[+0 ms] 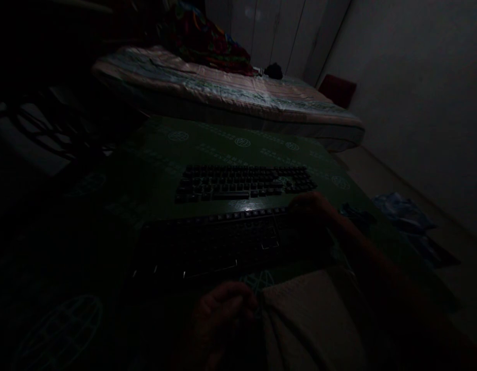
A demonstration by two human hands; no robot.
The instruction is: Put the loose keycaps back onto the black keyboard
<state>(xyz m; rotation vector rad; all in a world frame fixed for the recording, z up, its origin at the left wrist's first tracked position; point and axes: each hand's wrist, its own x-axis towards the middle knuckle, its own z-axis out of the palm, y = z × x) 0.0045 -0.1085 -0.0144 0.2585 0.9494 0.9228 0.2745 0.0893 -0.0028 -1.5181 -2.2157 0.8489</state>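
The room is very dark. Two black keyboards lie on a green patterned table cover (153, 154): a far keyboard (244, 182) and a near keyboard (207, 245). My right hand (310, 206) rests at the near keyboard's right end, its fingers too dark to read. My left hand (223, 314) is low in the middle, fingers curled and pinching the edge of a pale cloth (308, 319) that lies in front of the near keyboard.
A bed (231, 95) with a light sheet and a heap of coloured fabric (207, 41) stands behind the table. A dark red cushion (337, 90) leans by the wall. Blue cloth (404, 211) lies on the floor at right.
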